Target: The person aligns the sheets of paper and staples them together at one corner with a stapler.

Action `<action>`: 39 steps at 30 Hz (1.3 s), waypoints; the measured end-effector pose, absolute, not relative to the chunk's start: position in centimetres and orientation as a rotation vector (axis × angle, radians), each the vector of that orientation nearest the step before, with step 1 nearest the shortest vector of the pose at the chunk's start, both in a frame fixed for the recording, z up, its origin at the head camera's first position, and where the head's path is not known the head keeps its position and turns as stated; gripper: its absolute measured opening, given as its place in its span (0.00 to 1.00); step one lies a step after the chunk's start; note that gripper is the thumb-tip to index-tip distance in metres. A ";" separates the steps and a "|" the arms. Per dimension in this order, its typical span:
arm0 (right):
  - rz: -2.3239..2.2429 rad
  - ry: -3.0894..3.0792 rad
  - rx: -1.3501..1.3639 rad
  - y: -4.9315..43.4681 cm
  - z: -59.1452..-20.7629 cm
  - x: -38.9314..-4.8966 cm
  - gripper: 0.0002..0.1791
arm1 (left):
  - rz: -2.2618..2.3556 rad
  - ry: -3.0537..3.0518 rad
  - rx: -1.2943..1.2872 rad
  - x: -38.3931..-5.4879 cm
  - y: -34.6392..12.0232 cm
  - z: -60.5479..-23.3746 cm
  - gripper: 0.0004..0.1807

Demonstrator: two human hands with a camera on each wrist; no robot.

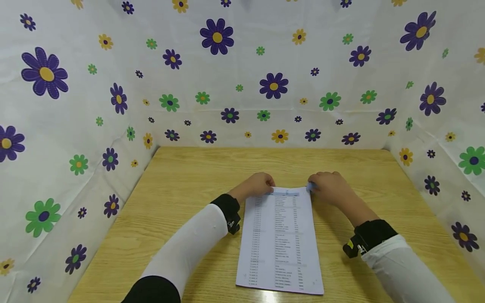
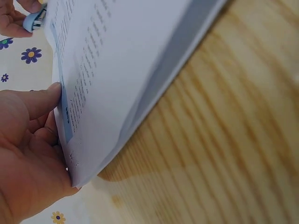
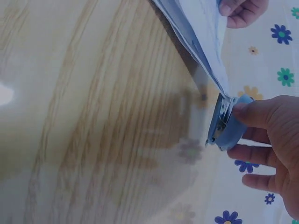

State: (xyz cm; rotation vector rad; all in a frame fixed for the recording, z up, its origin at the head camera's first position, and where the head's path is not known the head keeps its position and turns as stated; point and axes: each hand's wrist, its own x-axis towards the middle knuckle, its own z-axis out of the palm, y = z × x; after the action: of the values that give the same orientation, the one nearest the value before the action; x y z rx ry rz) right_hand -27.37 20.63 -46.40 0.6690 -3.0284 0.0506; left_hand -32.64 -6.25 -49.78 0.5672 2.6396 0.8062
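Note:
A stack of printed paper sheets (image 1: 282, 244) lies on the table, its far edge lifted off the wood in the wrist views. At the far left part of that edge, my left hand (image 1: 257, 185) pinches the sheets; its thumb (image 2: 49, 98) lies on the printed side, with fingers behind. My right hand (image 1: 332, 188) grips a small light-blue stapler (image 3: 232, 128) between thumb and fingers. The stapler's mouth is around the far right corner of the sheets, in the right wrist view. Whether it is pressed together there is hard to tell.
The wooden table (image 1: 170, 189) extends around the sheets on every side. Behind it and along both sides hangs a white cloth (image 1: 242, 63) printed with purple, green and yellow flowers. Black wrist cameras (image 1: 371, 235) are strapped over the white sleeves.

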 end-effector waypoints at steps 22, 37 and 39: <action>0.354 -3.154 0.286 19.1 -46.3 -23.7 0.36 | 0.800 2.766 0.496 -33.4 -7.2 -48.9 0.09; 0.442 -3.227 0.134 19.4 -46.7 -23.1 0.36 | 0.714 2.837 0.522 -33.6 -6.4 -49.4 0.09; 0.487 -3.243 0.103 19.5 -46.7 -23.2 0.36 | 0.690 2.865 0.532 -33.5 -6.6 -49.6 0.10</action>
State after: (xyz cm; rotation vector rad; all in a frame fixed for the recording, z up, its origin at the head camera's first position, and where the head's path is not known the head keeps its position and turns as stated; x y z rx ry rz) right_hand -23.22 19.48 -46.75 0.1030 -3.2433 0.4869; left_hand -33.47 -6.62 -49.57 0.5318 2.8653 0.6901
